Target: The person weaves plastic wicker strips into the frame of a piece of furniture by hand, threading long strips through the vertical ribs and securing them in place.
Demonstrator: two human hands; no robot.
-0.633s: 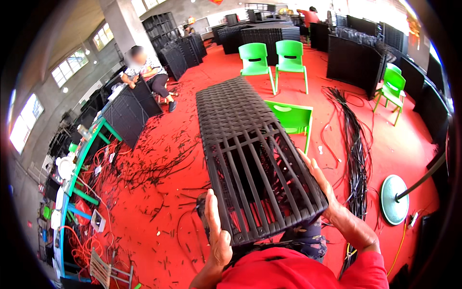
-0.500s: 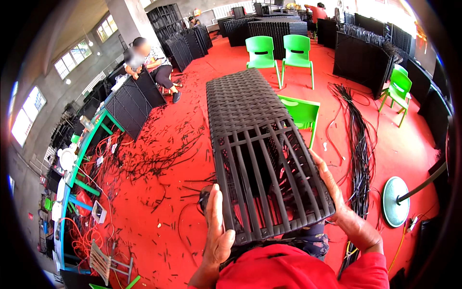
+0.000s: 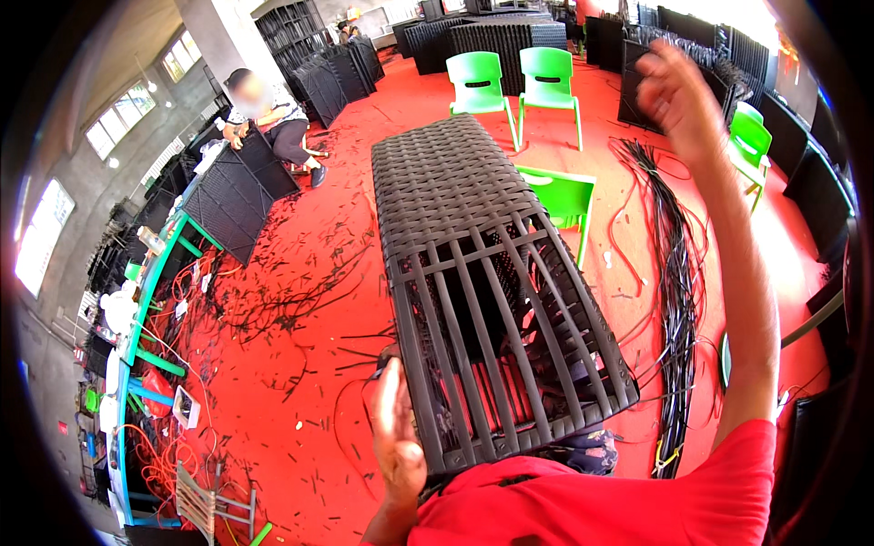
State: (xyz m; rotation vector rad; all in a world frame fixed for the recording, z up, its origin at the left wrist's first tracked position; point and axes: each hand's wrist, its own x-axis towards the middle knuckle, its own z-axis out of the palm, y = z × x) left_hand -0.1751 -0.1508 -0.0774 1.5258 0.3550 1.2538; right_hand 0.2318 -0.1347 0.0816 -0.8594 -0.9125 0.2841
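A long black wicker piece (image 3: 464, 196) stands in front of me. Its far part is tightly woven, while the near part is an open frame of parallel strips through which a dark inside and the red floor show. My left hand (image 3: 397, 435) lies along its near left side, fingers stretched out and touching the edge, not wrapped round it. My right hand (image 3: 674, 100) is raised off to the far right, away from the wicker, with its loosely bent fingers apart and nothing in them.
Green chairs (image 3: 478, 82) stand beyond the wicker piece. Bundled black strips (image 3: 672, 300) lie to the right, and scraps litter the red floor (image 3: 273, 409). At the left runs a green-edged bench (image 3: 146, 314) with orange cables below. A seated person (image 3: 273, 127) handles a black panel (image 3: 228, 209).
My right hand has let go of the wicker piece's right side and swung up and far to the right. My left hand stays at the left side.
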